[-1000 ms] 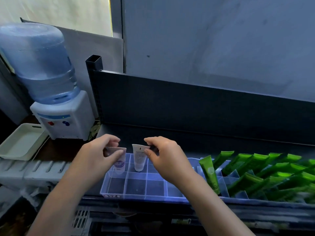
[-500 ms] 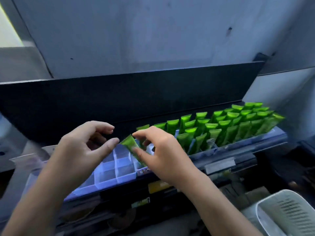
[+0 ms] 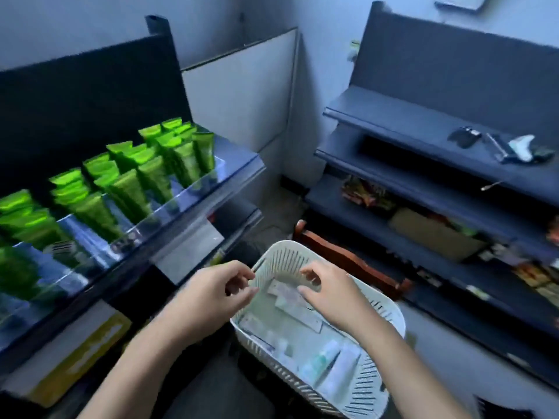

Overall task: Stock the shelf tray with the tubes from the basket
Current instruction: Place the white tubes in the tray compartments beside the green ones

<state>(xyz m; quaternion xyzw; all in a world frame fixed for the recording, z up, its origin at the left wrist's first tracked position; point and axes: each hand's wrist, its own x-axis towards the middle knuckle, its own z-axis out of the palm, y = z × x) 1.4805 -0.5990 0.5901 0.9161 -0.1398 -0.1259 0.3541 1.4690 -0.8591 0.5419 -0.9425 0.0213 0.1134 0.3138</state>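
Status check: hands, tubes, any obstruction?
Left hand, right hand empty, over basket. Pale tubes loose inside. Nothing in the way.

Both hands, left (image 3: 211,293) and right (image 3: 334,293), hover with loosely curled fingers, holding nothing, over the white basket (image 3: 390,319) of pale tubes (image 3: 295,300), beside a shelf tray (image 3: 193,189) of green tubes (image 3: 127,182).

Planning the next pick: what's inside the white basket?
The basket holds several pale tubes and flat packets lying loose. Both hands hover above, hiding part of the contents.
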